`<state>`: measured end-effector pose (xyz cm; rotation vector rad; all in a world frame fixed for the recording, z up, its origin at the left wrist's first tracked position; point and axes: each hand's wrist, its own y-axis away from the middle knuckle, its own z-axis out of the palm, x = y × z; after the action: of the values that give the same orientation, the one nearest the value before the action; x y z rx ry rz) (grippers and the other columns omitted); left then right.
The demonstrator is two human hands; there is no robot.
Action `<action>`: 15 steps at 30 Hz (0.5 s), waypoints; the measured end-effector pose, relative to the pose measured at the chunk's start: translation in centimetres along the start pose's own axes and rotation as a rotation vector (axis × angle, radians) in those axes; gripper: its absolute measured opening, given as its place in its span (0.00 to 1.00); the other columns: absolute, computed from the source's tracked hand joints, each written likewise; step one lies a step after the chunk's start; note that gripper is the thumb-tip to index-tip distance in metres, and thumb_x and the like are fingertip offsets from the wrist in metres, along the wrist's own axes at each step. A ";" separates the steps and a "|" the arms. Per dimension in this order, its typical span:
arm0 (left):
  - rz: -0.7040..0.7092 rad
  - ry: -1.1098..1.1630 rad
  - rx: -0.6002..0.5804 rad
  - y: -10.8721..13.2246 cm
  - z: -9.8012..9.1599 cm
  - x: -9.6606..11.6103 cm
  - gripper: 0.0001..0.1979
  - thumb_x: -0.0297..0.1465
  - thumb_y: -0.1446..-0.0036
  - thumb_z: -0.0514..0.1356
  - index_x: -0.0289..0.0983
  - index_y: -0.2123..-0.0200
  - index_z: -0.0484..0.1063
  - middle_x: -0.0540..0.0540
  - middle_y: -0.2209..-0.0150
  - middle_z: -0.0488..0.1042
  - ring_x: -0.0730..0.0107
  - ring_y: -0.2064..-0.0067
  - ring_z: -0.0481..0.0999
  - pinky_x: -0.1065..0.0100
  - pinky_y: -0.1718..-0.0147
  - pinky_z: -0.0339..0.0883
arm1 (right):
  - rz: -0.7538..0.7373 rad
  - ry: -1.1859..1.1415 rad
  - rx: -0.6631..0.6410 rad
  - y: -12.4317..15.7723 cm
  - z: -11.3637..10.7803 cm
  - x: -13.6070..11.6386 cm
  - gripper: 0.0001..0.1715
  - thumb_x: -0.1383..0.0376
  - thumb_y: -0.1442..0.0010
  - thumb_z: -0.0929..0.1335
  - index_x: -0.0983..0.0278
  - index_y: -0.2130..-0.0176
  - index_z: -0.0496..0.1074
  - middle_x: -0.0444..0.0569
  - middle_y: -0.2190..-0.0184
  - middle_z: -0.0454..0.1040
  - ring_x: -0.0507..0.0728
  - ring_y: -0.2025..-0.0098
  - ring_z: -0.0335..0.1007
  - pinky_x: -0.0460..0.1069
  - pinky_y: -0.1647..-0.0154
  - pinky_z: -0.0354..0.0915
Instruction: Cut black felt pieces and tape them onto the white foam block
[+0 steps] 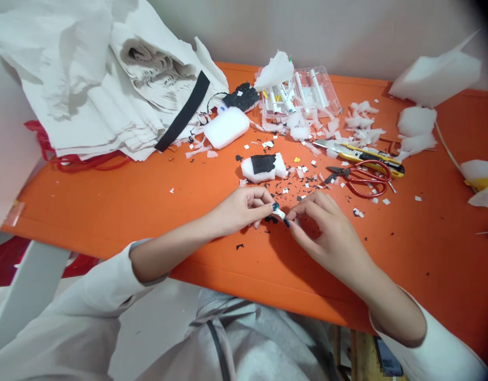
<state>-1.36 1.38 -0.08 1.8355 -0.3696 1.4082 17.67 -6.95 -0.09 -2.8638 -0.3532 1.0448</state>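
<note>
A small white piece (279, 213) is pinched between my two hands above the orange table. My left hand (244, 209) grips its left end between thumb and fingers. The fingertips of my right hand (327, 227) are pressed together at its right end. Just beyond them lies a white foam shape (247, 169) with a black patch (263, 163) across its middle. Small black and white scraps surround my fingers. Red-handled scissors (371, 179) lie with blades apart, beyond my right hand, beside a yellow cutter knife (371, 156).
White cloth or paper (120, 116) is piled at the back left, with a black strip (184, 111) on it. Behind the foam shape are a white foam block (227, 128) and a clear marker box (329, 92). Fluffy white pieces (416, 121) lie right on the orange table (148, 206).
</note>
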 end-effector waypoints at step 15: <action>-0.007 -0.007 0.002 0.0 -0.1 -0.1 0.08 0.33 0.43 0.59 0.36 0.71 0.65 0.56 0.84 0.66 0.81 0.83 0.63 0.79 0.83 0.57 | 0.108 0.009 0.246 -0.7 -1.9 2.3 0.04 0.68 0.40 0.67 0.60 0.68 0.67 0.47 0.68 0.69 0.57 0.65 0.67 0.52 0.65 0.63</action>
<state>-1.42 1.48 -0.14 1.8425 -0.3650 1.3984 20.46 -5.69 0.06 -2.6903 -0.0638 1.0122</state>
